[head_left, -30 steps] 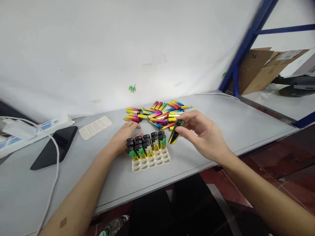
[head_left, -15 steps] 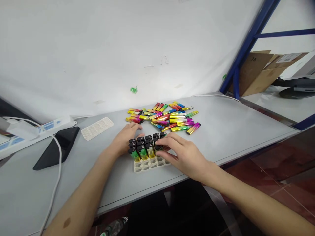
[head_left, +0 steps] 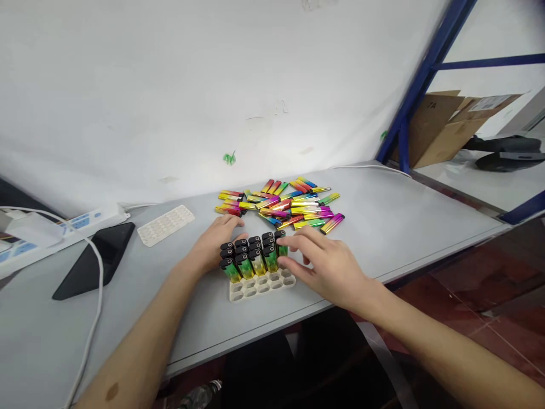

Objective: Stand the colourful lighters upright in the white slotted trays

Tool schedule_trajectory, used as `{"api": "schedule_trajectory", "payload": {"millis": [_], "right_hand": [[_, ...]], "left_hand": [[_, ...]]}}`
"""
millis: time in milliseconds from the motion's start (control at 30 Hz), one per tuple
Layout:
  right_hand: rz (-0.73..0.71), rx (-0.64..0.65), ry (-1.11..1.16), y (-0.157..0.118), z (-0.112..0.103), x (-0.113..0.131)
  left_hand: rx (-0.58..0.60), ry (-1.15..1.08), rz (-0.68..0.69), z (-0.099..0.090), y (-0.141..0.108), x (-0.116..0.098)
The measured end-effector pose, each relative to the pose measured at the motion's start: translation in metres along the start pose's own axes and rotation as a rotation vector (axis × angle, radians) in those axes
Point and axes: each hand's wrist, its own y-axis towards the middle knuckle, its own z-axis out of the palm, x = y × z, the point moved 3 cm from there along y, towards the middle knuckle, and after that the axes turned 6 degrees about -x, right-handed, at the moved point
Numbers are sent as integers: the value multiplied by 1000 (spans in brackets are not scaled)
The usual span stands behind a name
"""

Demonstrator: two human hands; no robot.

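Lighters with black tops and green-to-yellow bodies (head_left: 258, 263) stand upright in rows in a white holed tray (head_left: 263, 288). The two nearest rows of holes hold nothing. My right hand (head_left: 327, 267) is at the tray's right end, thumb and index finger apart beside a green lighter (head_left: 283, 249); whether they touch it is unclear. Behind the left end of the rows, my left hand (head_left: 215, 241) rests on the table with fingers stretched and nothing visible in it. Lighters partly hide its thumb side.
A pile of shiny multicoloured lighter sleeves (head_left: 293, 205) lies near the wall. Leftward are a second white holed tray (head_left: 166, 225), a black phone (head_left: 96, 258), a power strip (head_left: 91, 218) and a white cable (head_left: 101, 284). Cardboard boxes (head_left: 455, 128) stand beyond the blue frame (head_left: 402, 122).
My right hand has shifted from the front lighter of the fourth column to the right end, leaving that lighter standing in the tray. My left hand has stayed beside the tray.
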Motion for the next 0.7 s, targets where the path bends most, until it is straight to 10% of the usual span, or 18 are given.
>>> {"api": "schedule_trajectory", "payload": {"millis": [400,700], "right_hand": [[576,275,-538,-17,-15,-119],[781,135,276,-12,-21,-135]], "left_hand": [[-13,14,22,-2,-1,-2],[0,12,13,0,1,5]]}}
